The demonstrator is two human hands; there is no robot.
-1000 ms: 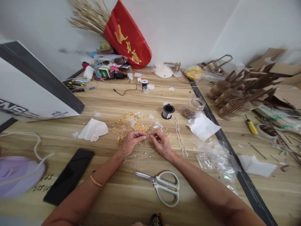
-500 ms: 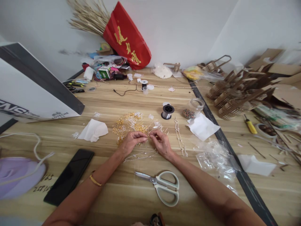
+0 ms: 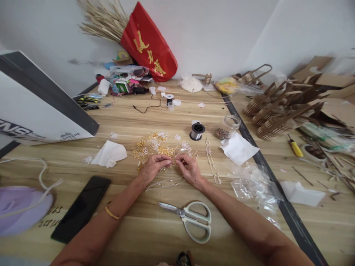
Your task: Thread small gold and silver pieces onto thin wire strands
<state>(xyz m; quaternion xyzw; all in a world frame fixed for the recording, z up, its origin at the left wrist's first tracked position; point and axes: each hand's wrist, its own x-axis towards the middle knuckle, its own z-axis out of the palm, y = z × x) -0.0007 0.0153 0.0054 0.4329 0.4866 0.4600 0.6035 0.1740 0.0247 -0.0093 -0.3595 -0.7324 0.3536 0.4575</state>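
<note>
Two hands work at the middle of the wooden counter, fingertips almost meeting.

- Left hand: fingers curled, thumb and fingertips pinched on a small metal piece. A gold bracelet sits on the forearm.
- Right hand: fingers curled, pinching the same piece from the other side. The piece is held just above the counter between both hands and is too small to make out further.
- Pile of gold and silver fittings: spread on the counter just beyond the hands, touching the left fingertips.
- Thin chain: lies flat under the wrists.
- Beaded strand: stretched out just right of the right hand.
- Scissors: closed, white handles, between the forearms, near the body.
- Black phone: face down, left of the left forearm.
- Crumpled tissue: left of the pile.
- Wire spool: upright, beyond the pile.
- Glass jar: on its side, beads at its mouth, beside a white paper sheet.
- Red bag: leaning on the far wall.
</note>
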